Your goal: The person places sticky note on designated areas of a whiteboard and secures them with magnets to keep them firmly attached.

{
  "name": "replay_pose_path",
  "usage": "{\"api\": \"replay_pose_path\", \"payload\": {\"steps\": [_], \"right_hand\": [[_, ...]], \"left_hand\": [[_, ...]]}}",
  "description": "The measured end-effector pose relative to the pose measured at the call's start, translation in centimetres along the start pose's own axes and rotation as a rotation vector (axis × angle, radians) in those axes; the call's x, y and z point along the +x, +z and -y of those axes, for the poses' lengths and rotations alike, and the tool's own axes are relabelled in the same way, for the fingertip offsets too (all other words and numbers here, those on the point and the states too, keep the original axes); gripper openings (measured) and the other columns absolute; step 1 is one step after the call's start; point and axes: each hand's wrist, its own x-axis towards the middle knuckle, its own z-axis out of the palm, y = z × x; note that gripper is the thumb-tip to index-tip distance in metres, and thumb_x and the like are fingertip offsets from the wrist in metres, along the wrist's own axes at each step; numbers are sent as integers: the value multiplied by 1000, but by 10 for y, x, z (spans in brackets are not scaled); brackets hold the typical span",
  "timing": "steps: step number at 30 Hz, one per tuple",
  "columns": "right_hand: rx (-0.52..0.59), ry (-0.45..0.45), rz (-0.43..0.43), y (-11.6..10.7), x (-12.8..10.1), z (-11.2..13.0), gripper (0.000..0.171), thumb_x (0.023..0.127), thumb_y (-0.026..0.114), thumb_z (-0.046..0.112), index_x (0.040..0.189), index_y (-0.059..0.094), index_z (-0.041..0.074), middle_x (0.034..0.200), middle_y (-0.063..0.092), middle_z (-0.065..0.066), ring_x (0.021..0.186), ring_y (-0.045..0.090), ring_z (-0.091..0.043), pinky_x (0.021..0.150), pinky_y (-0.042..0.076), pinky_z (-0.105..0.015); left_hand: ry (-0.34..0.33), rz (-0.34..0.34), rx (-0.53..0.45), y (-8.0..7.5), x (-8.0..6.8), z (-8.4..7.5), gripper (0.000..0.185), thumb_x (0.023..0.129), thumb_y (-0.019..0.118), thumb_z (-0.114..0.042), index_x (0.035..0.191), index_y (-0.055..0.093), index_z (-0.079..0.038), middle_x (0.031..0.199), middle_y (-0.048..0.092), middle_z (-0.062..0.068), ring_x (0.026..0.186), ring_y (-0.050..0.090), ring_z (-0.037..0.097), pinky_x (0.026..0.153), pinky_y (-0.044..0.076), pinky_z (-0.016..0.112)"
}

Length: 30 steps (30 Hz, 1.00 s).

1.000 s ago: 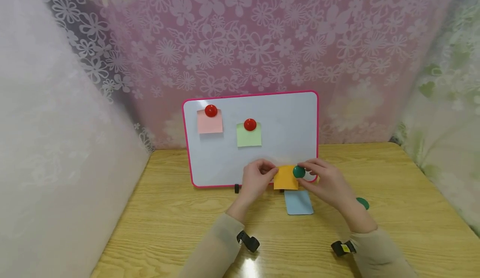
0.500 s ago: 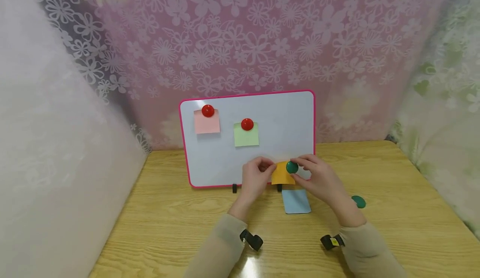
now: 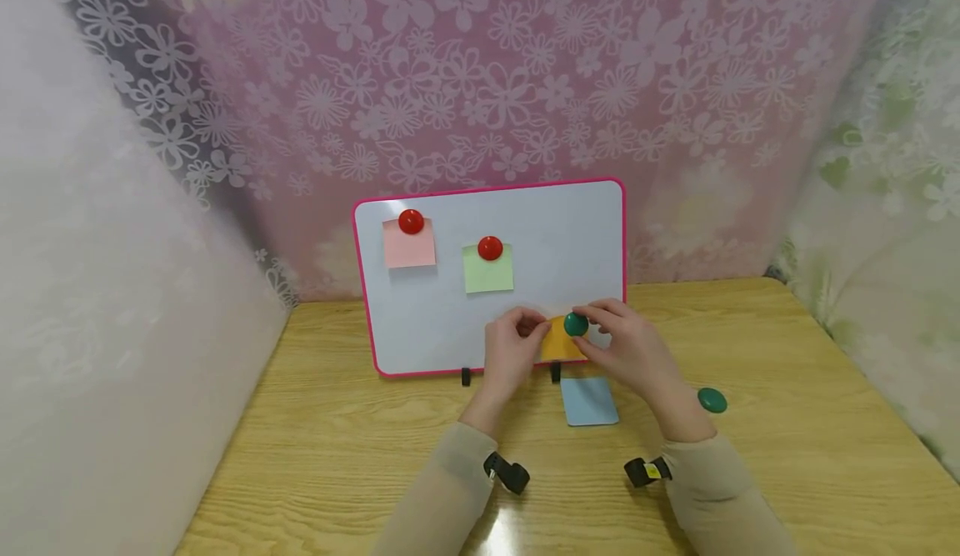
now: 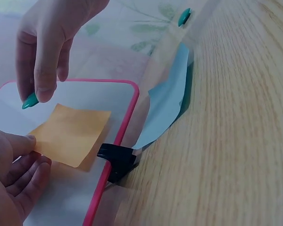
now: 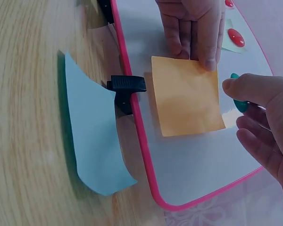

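Between thumb and fingers my left hand (image 3: pixel 512 354) pinches an orange sticky note (image 5: pixel 186 99) by its edge, close over the lower right of a whiteboard (image 3: pixel 420 323) with a pink frame. My right hand (image 3: pixel 633 343) pinches a round green magnet (image 3: pixel 576 324) just above the note's upper edge. In the right wrist view the magnet stands a little apart from the paper. Two red magnets on the board hold a pink sticky note (image 3: pixel 408 247) at the upper left and a light green sticky note (image 3: pixel 488 274) nearer the middle.
A blue sticky note (image 3: pixel 589 402) lies on the wooden table (image 3: pixel 322 473) below the board, its ends curling up. Another green magnet (image 3: pixel 712 400) lies to the right. Black clip feet (image 4: pixel 117 160) grip the board's lower edge. Floral curtains (image 3: pixel 480 81) hang behind.
My right hand and the green magnet have moved slightly up and left, and the orange note has risen a little with its lower edge nearer the board. The view has shifted slightly.
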Motion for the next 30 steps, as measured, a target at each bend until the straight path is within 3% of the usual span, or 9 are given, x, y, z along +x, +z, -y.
{"api": "replay_pose_path", "payload": {"steps": [13,30], "right_hand": [[-74,12,-17,3,-4,-5,43,80,95,12,118,78,-1,112,72,-14,89,73,-31,72,63,-45],[-113,60,-72,18,-5,-7,44,81,95,11,119,77,-3,111,72,-18,93,72,-35,77,64,-50]], "left_hand": [[1,-3,44,3,3,-3,4,100,79,-14,100,79,-10,86,71,-7,77,63,9,70,57,24],[57,-41,107,7,7,-9,5,98,80,-12,95,79,-8,83,72,-5,72,62,7,66,55,22]]}}
